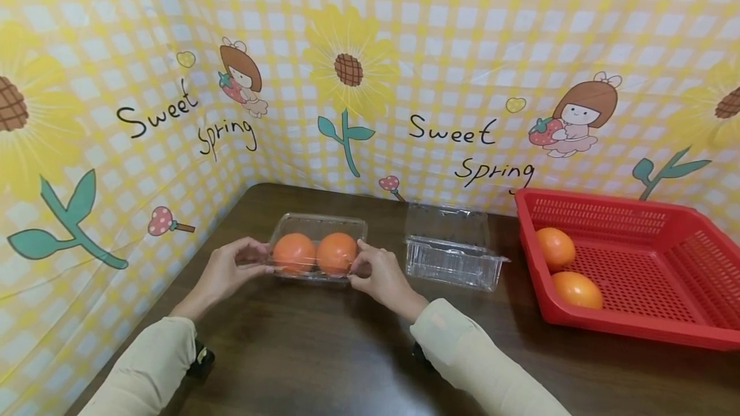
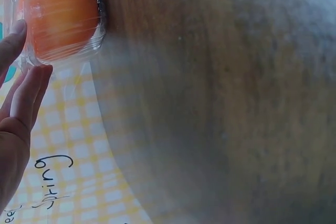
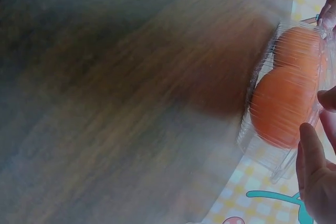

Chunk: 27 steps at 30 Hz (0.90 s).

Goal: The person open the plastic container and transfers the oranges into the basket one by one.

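A clear plastic clamshell box (image 1: 321, 222) sits at the back left of the table with two oranges (image 1: 293, 253) side by side in it. Its lid looks to be down over the fruit. At the box's left end my left hand (image 1: 231, 268) pinches the rim between thumb and fingers; the left wrist view shows these fingers (image 2: 32, 95) at the rim. My right hand (image 1: 383, 275) pinches the opposite end, its thumb and fingertips on the rim beside the nearer orange (image 3: 283, 106) in the right wrist view.
Right of the box stands a second clear clamshell (image 1: 453, 265), lid raised, with no fruit visible in it. A red perforated basket (image 1: 630, 330) holds two oranges (image 1: 556, 249) at its left side. A yellow checked cloth (image 1: 405, 82) hangs behind the brown table (image 1: 312, 352).
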### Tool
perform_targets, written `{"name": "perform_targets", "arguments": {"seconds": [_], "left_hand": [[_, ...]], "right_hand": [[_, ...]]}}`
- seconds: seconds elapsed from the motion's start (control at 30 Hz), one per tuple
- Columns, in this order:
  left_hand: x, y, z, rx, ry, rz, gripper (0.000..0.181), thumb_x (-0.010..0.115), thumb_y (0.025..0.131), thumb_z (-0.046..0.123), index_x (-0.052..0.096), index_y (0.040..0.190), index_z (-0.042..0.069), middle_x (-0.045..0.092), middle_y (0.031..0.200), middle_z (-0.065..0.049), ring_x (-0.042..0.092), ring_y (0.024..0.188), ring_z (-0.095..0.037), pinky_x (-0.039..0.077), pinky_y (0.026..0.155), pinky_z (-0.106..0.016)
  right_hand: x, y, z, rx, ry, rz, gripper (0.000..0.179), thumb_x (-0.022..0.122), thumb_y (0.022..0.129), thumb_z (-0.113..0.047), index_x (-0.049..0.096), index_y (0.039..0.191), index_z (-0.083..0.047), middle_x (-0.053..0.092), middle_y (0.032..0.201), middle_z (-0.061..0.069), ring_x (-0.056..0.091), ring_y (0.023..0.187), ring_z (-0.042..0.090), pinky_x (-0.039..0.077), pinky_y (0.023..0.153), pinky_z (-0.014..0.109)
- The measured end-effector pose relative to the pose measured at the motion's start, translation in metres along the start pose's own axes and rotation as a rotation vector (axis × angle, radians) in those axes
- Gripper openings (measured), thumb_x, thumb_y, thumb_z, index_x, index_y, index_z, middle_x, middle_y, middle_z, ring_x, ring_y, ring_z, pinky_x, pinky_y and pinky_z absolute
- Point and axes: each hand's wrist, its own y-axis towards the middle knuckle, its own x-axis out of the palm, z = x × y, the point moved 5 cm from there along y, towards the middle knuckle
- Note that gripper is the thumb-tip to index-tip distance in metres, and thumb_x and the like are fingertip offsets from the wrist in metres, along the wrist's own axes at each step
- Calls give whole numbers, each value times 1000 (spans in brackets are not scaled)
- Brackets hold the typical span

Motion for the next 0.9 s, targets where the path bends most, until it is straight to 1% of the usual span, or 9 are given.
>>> {"name": "perform_targets", "arguments": {"seconds": [0.13,0.23,0.33,0.47,0.57,0.67,0.7,0.8,0.9], "left_hand": [[1,-1,-1,-18,-35,-5,19,75,67,7,60,77,3,64,98,-15,63,81,-21,50,65,-21],[2,-1,-2,-19,-66,-8,15,74,68,7,61,73,3,63,100,-17,63,84,-25,50,66,-19],[2,-1,-3,-6,-68,0,12,74,68,5,62,70,4,63,100,-17,62,85,-27,50,67,-17],[2,-2,-2,15,-44,12,10,74,67,3,64,68,5,63,99,-18,62,84,-28,50,66,-19],[1,-2,-1,14,-41,10,9,74,67,3,65,67,5,63,100,-18,62,84,-28,51,66,-21],[1,-2,0,9,-36,0,9,74,68,6,65,66,7,63,100,-18,62,84,-28,51,65,-23],[1,-1,0,9,-32,-4,9,74,68,6,65,66,7,63,101,-18,63,83,-27,51,65,-22],[2,-1,0,5,-19,-19,9,73,68,7,65,66,8,63,101,-17,63,83,-26,51,64,-21],[2,0,-1,-5,-14,-35,9,73,69,7,64,66,8,63,101,-18,63,82,-26,51,63,-22]], "right_hand": [[1,-1,1,9,2,-16,4,72,71,-9,68,71,-8,49,123,17,49,109,34,31,94,55],[1,-2,2,26,10,-20,4,72,72,-11,70,72,-8,49,125,16,48,110,35,29,95,55],[2,-2,4,32,23,-11,5,72,72,-12,71,72,-7,49,125,15,50,108,33,38,91,47],[3,-4,5,33,52,9,4,71,73,-10,71,72,-7,48,126,15,61,91,24,48,74,28],[3,-5,5,26,62,34,4,71,73,-10,71,71,-7,50,124,15,61,91,23,48,75,29],[3,-6,6,29,64,75,4,72,72,-11,71,69,-8,57,115,12,57,98,25,46,81,35],[4,-7,6,28,71,86,4,72,72,-10,70,69,-8,58,110,11,56,97,25,47,80,34],[6,-10,7,34,99,114,3,72,71,-8,70,69,-7,56,94,5,55,87,18,49,71,25],[7,-11,7,32,136,129,3,71,72,-5,68,70,-6,54,85,2,55,79,15,50,64,18]]}}
